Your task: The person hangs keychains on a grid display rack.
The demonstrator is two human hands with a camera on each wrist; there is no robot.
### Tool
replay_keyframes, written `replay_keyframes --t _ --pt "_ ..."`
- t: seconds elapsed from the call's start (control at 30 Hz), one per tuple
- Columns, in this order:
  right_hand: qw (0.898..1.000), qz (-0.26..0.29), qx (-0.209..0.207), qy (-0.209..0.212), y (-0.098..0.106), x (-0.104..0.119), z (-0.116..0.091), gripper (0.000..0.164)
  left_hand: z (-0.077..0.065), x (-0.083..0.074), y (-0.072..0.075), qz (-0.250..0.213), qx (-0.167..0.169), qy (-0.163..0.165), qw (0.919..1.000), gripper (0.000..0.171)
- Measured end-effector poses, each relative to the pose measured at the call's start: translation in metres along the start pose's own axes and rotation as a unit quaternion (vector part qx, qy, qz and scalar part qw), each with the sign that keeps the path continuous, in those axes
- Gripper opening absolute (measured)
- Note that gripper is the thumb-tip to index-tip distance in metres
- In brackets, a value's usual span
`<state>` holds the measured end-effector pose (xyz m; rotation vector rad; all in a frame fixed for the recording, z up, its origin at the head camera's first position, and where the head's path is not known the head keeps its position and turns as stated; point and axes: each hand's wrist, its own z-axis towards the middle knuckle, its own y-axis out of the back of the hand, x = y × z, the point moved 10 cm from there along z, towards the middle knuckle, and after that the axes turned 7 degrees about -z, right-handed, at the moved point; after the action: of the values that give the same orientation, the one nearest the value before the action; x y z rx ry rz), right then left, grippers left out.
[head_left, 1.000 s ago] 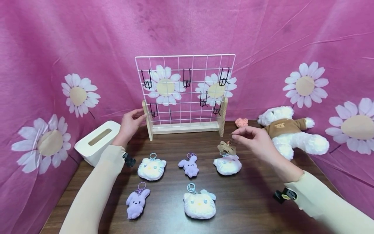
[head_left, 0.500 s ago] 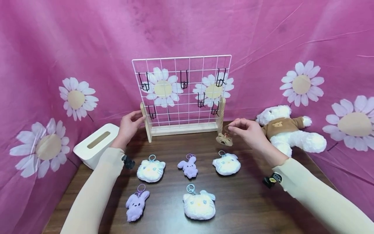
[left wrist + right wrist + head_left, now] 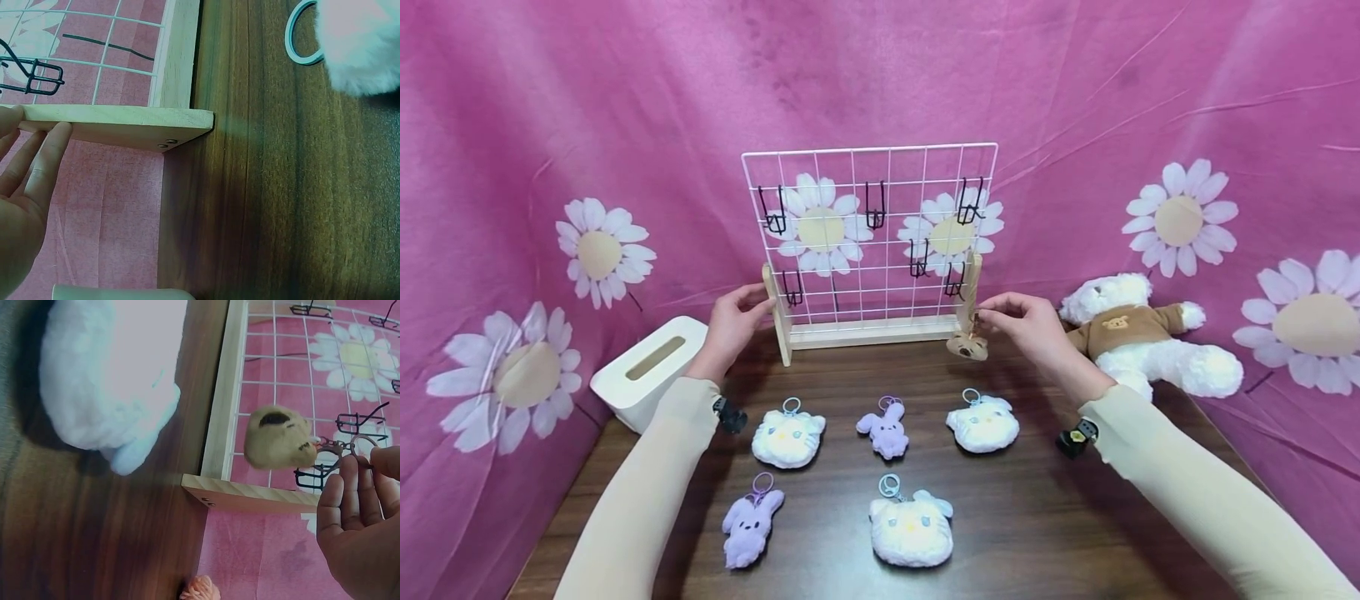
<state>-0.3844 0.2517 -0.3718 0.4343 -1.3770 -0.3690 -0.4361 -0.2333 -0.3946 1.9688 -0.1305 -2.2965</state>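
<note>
My right hand (image 3: pixel 1033 329) pinches the metal ring of a small brown plush bear-head keychain (image 3: pixel 967 347). The bear hangs in front of the display rack's right wooden post; in the right wrist view its ring (image 3: pixel 364 449) lies between thumb and fingertips. At the rack's left post (image 3: pixel 778 317), my left hand (image 3: pixel 730 329) holds the wooden edge, thumb in front and fingers at its outer side. The white wire display rack (image 3: pixel 887 267) carries several black hooks (image 3: pixel 875 207), all bare.
Several plush keychains lie on the brown table (image 3: pixel 820 575): white cats (image 3: pixel 912 529) and purple rabbits (image 3: pixel 749 529). A white tissue box (image 3: pixel 651 367) stands left, a teddy bear (image 3: pixel 1131 333) lies right. An orange ball (image 3: pixel 201 589) sits near the rack's right foot.
My right hand has moved left and up toward the rack, lifting the brown bear keychain away from above the right white cat. My left hand has stayed on the post.
</note>
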Motion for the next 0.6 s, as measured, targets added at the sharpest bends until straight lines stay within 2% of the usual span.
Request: replay_keyframes --t 0.23,0.4,0.6 --pt "1.0 -0.018 -0.01 0.0 -0.002 0.005 0.012 0.034 0.0 0.001 0.0 -0.003 -0.002 -0.001 1.0 0.051" --pt "1.0 -0.01 -0.007 0.0 -0.006 0.009 0.02 0.033 0.0 0.001 0.001 -0.005 -0.001 0.0 1.0 0.05" --pt "1.0 -0.02 -0.013 -0.014 -0.008 0.004 0.029 0.031 0.0 -0.001 0.0 -0.005 -0.001 -0.003 1.0 0.05"
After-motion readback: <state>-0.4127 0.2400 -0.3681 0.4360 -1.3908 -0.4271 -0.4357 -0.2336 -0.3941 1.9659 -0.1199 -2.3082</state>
